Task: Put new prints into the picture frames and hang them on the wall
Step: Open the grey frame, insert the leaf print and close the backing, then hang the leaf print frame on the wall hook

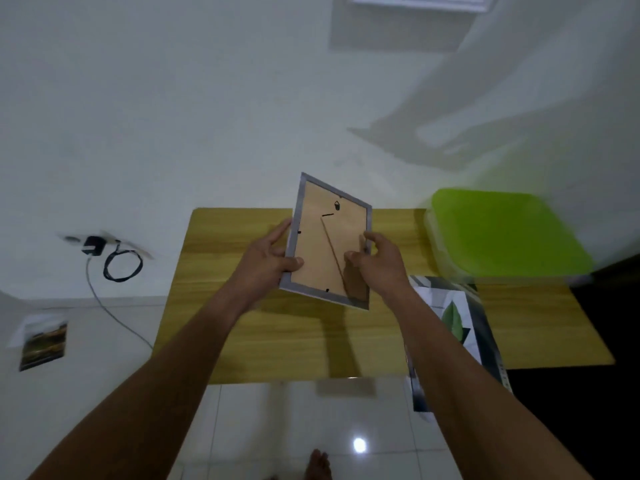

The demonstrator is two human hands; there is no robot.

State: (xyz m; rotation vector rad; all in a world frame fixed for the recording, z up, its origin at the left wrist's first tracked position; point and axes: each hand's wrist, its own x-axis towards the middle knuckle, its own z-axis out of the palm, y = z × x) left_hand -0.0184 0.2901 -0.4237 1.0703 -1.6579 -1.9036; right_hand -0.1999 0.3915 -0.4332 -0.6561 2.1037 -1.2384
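A grey picture frame [320, 237] is held up above the wooden table [225, 306], its brown backboard with a hanger loop and stand leg facing me. My left hand [268, 259] grips the frame's left edge, thumb on the back near the lower corner. My right hand [379, 259] pinches the frame's right edge, fingers curled at a clip there. A print with a green leaf [453, 320] lies on the table to the right, under my right forearm, overhanging the front edge.
A lime-green lidded plastic box [505, 233] stands at the table's back right. On the floor at left lie a photo print [43, 344] and a black charger with a coiled cable [117, 263]. A white wall rises behind the table. My bare foot [318, 465] shows on the tiles.
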